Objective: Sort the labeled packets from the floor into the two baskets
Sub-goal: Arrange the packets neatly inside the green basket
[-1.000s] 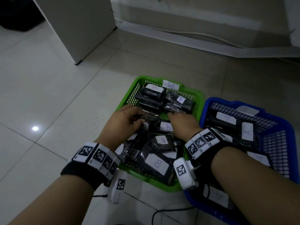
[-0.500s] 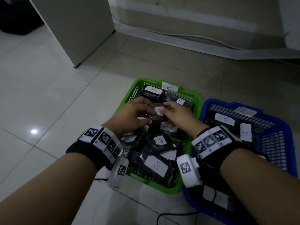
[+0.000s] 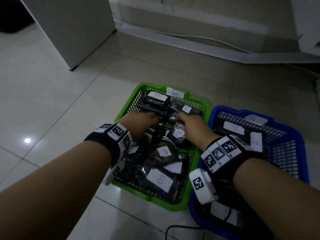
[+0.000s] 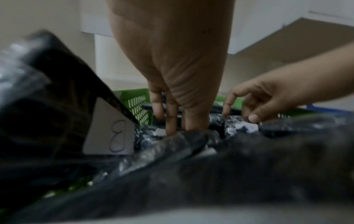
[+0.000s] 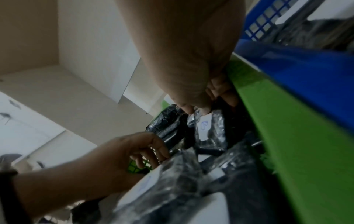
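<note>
Head view, baskets: the green basket (image 3: 199,172) and the blue basket (image 3: 297,148) stand side by side on the tiled floor (image 3: 52,101), rims touching.
Head view, packets: black packets (image 3: 161,155) labelled B fill the green basket; packets labelled A (image 3: 232,128) lie in the blue one.
Head view, hands: the left hand (image 3: 138,123) and right hand (image 3: 192,125) both reach into the green basket, fingertips close together over its far half.
Left wrist view: the left fingers (image 4: 171,121) point straight down, relaxed, tips pressing on a crinkled packet (image 4: 184,141); just beside them the right hand (image 4: 268,97) touches another.
Right wrist view: the right fingers (image 5: 191,108) are curled and pinch the top edge of a B packet (image 5: 208,131) directly below them.
</note>
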The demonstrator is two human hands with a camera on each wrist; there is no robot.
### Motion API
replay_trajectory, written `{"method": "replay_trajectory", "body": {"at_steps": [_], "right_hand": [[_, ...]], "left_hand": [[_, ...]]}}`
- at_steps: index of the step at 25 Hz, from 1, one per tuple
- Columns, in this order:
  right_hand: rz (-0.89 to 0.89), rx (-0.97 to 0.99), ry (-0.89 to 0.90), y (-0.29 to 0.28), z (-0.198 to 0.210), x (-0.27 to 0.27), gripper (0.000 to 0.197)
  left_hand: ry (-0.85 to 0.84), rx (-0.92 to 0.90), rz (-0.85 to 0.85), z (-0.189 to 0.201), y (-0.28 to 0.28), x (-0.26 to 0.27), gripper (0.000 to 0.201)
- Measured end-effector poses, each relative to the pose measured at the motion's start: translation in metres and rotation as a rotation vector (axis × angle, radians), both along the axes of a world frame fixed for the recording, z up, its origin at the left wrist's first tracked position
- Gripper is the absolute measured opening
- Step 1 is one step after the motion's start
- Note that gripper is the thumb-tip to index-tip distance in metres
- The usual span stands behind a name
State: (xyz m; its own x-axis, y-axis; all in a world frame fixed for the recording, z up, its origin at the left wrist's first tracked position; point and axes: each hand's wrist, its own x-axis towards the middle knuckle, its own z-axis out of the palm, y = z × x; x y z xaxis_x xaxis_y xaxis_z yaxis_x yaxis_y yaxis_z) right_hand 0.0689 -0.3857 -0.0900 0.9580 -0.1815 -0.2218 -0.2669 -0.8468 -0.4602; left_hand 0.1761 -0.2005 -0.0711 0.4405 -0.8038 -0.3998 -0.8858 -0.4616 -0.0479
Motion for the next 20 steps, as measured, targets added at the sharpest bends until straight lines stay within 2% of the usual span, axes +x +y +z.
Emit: {"method": "replay_trajectory", "body": {"at_steps": [2,5,7,10,14,18,20], "right_hand": [[0.032,-0.015,-0.043,0.001,-0.001,-0.002,0.052],[0.107,-0.147,-0.052,0.007,-0.002,-0.005,0.041],[0.179,-0.274,0.045,0.010,0.001,-0.007,0.036],[0.228,-0.331,0.117,0.013,0.007,-0.011,0.042],[0.253,-0.375,0.163,0.014,0.007,-0.014,0.058],[0.231,-0.412,0.101,0.016,0.001,-0.013,0.048],[0.179,-0.404,0.086,0.016,0.001,-0.013,0.046]], "left_hand": [[-0.066,0.019,-0.053,0.000,-0.007,0.001,0.036],[-0.114,-0.026,-0.039,0.000,-0.012,0.005,0.030],[-0.043,-0.053,-0.044,-0.001,-0.012,0.003,0.037],[0.041,0.053,-0.174,-0.001,-0.014,-0.002,0.056],[-0.034,0.128,-0.167,-0.001,-0.020,-0.001,0.058],[-0.181,0.085,-0.205,0.004,-0.022,0.000,0.056],[-0.164,0.055,-0.151,0.005,-0.022,-0.001,0.055]]}}
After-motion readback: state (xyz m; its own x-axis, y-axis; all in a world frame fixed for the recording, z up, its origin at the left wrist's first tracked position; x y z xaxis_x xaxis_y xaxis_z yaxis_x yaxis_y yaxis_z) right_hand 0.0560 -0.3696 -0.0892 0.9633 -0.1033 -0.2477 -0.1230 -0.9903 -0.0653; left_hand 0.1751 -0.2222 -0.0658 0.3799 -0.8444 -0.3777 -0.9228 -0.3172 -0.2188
